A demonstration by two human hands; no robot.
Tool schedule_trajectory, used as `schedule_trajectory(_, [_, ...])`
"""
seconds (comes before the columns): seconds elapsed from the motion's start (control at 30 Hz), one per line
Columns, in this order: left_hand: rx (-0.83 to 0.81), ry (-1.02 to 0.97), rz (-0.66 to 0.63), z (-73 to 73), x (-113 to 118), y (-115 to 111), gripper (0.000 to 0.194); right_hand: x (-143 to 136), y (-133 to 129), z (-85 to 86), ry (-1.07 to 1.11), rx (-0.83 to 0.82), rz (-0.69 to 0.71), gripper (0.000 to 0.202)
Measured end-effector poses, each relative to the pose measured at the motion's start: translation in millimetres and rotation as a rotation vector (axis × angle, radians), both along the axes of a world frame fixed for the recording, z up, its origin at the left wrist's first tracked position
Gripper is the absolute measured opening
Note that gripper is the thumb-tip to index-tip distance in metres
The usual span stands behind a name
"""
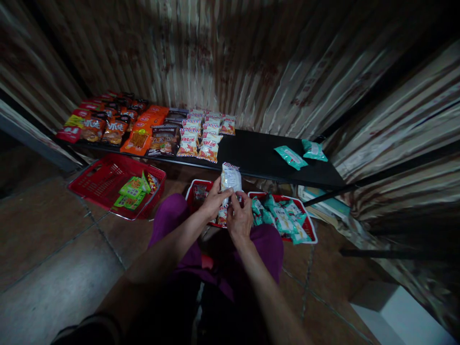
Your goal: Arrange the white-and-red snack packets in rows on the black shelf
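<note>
A white snack bag (232, 178) with a striped top edge is held up between my hands, over the middle basket. My left hand (214, 199) is closed on its left side, thumb across the front. The fingers of my right hand (240, 215) are bent against its lower right part. Below, the middle red basket (189, 192) holds more snack bags (222, 215), partly hidden by my hands. Just beyond, a row of white and orange snack bags (208, 146) with the same striped edges stands on the black shelf (251, 151).
Orange packets (139, 134), dark brown packets (163, 140) and red packets (70, 133) fill the shelf's left end. Two teal packets (291, 157) lie toward its right. A red basket (91, 179) holds green packets (132, 188); the right basket (313, 235) holds teal packets (283, 218).
</note>
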State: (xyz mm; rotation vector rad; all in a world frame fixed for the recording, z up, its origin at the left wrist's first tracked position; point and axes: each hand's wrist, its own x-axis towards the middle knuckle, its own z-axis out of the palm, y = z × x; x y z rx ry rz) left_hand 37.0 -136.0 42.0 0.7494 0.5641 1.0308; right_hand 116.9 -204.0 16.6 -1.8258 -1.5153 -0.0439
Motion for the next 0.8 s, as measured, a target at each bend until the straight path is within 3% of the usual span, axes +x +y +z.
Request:
schedule_trajectory(0.17, [-0.038, -0.015, -0.005, 2.0, -3.2, -1.5, 0.062, -6.1, -0.6, -0.3, -0.028, -0.023, 0.032, 0.056])
schedule_trajectory(0.33, [-0.071, 0.025, 0.039, -3.6, -9.9, 3.1, 0.054, -0.3, -2.4, 8.3, 0.066, 0.038, 0.171, 0.048])
schedule_trajectory(0.53, [-0.077, 0.095, -0.073, -14.9, -17.5, 1.6, 0.058, 33.5, 32.4, 38.5, 0.186, 0.188, -0.026, 0.032])
schedule_trajectory(0.63, [-0.029, 0.078, -0.178, -18.3, -20.8, 0.8, 0.061, 52.6, 59.3, 54.7, 0.25, 0.041, 0.112, 0.034])
schedule_trajectory(0.73, [-0.002, 0.071, -0.235, -18.6, -25.6, 2.5, 0.064, 62.8, 75.7, 64.1, 0.51, -0.207, 0.3, 0.033])
schedule_trajectory(0.8, [0.005, 0.074, -0.246, -18.7, -29.6, 4.2, 0.067, 64.1, 79.7, 66.9, 0.648, -0.335, 0.323, 0.033])
